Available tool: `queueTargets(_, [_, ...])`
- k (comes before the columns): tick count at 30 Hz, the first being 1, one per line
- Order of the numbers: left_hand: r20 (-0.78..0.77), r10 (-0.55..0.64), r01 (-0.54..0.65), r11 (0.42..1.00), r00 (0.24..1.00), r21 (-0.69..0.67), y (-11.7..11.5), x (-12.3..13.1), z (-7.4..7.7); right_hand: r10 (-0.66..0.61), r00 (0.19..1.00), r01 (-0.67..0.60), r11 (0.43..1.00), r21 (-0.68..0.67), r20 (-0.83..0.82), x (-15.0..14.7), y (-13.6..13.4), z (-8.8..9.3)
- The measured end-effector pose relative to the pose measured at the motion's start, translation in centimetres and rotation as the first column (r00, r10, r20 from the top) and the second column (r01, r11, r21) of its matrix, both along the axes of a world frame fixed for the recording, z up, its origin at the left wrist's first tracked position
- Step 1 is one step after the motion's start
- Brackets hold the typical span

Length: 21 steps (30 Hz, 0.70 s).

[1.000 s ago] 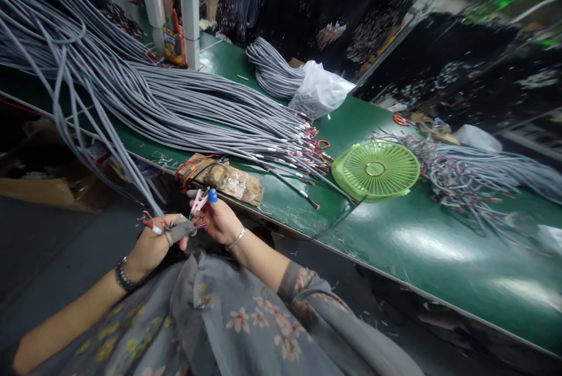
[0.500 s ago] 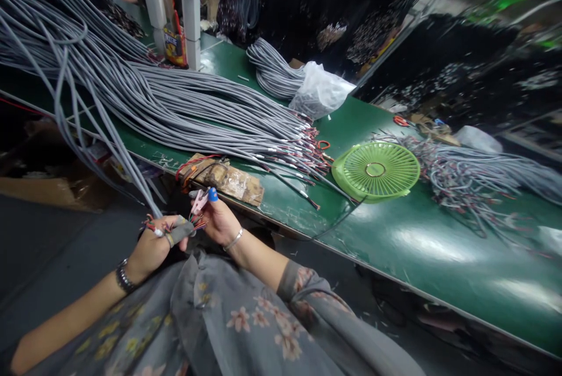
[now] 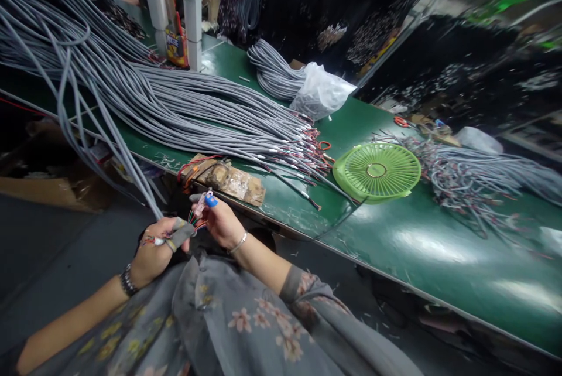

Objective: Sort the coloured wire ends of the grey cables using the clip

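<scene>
While grey cables (image 3: 197, 112) cover the green bench (image 3: 439, 247) at eleven o'clock, wire ends (image 3: 193, 222) are pinched by the left hand (image 3: 153, 253), a pink tool (image 3: 202, 204) by the right hand (image 3: 222, 224).

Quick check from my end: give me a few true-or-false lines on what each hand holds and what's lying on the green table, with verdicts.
1. The left hand grips the ends of grey cables with coloured wires sticking out. True.
2. The right hand is empty. False: it holds a small pink tool.
3. A round green grille lies flat on the table. True.
4. The white plastic bag sits at the table's near edge, next to the hands. False: it lies at the far side, against a coil of cables.
5. One fingertip of the right hand wears a blue cap. True.
</scene>
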<state>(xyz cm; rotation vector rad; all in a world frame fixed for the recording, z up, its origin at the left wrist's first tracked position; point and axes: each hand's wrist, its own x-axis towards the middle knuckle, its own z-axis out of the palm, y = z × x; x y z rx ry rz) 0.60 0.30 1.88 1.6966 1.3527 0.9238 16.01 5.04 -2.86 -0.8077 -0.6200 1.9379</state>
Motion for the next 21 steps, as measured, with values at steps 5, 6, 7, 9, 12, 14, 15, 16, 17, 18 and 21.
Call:
queueTargets(5, [0.014, 0.023, -0.023, 0.999, 1.000, -0.030, 0.24, 0.21, -0.19, 0.027, 1.000, -0.026, 1.000, 0.007, -0.013, 0.24, 0.01, 0.27])
queueTargets(6, [0.016, 0.019, -0.019, 0.999, 1.000, -0.037, 0.25, 0.21, -0.15, 0.032, 0.999, -0.032, 0.999, -0.006, -0.014, 0.25, 0.05, 0.30])
queueTargets(7, [0.018, 0.016, -0.015, 0.999, 1.000, -0.042, 0.25, 0.22, -0.11, 0.031, 0.999, -0.032, 0.999, -0.021, -0.013, 0.25, 0.10, 0.32])
queueTargets(9, [0.019, 0.008, -0.008, 0.999, 1.000, -0.042, 0.21, 0.24, -0.10, 0.015, 1.000, -0.015, 0.999, -0.046, -0.013, 0.19, 0.18, 0.28])
queueTargets(12, [0.009, 0.000, 0.000, 0.999, 1.000, -0.035, 0.16, 0.28, -0.29, -0.019, 1.000, 0.019, 0.998, -0.060, -0.010, 0.00, 0.23, 0.12])
queueTargets(14, [0.002, -0.005, 0.005, 0.999, 1.000, -0.038, 0.16, 0.33, -0.45, -0.023, 1.000, 0.023, 0.999, -0.046, -0.005, -0.14, 0.22, 0.04])
queueTargets(15, [0.001, -0.007, 0.007, 0.999, 1.000, -0.039, 0.18, 0.35, -0.49, -0.023, 1.000, 0.023, 0.999, -0.039, -0.005, -0.20, 0.21, 0.01])
queueTargets(16, [0.000, -0.010, 0.010, 0.999, 1.000, -0.039, 0.20, 0.37, -0.51, -0.023, 1.000, 0.023, 0.999, -0.034, -0.007, -0.24, 0.19, 0.00])
queueTargets(17, [0.000, -0.011, 0.011, 0.999, 1.000, -0.035, 0.23, 0.38, -0.50, -0.022, 1.000, 0.022, 0.999, -0.032, -0.010, -0.25, 0.18, 0.00])
queueTargets(18, [-0.001, -0.010, 0.010, 0.999, 1.000, -0.030, 0.26, 0.38, -0.46, -0.021, 1.000, 0.020, 0.999, -0.034, -0.012, -0.23, 0.17, 0.00])
queueTargets(21, [-0.007, -0.001, 0.001, 1.000, 1.000, -0.013, 0.25, 0.25, -0.24, 0.033, 0.999, -0.033, 0.999, -0.042, -0.005, 0.19, 0.06, -0.05])
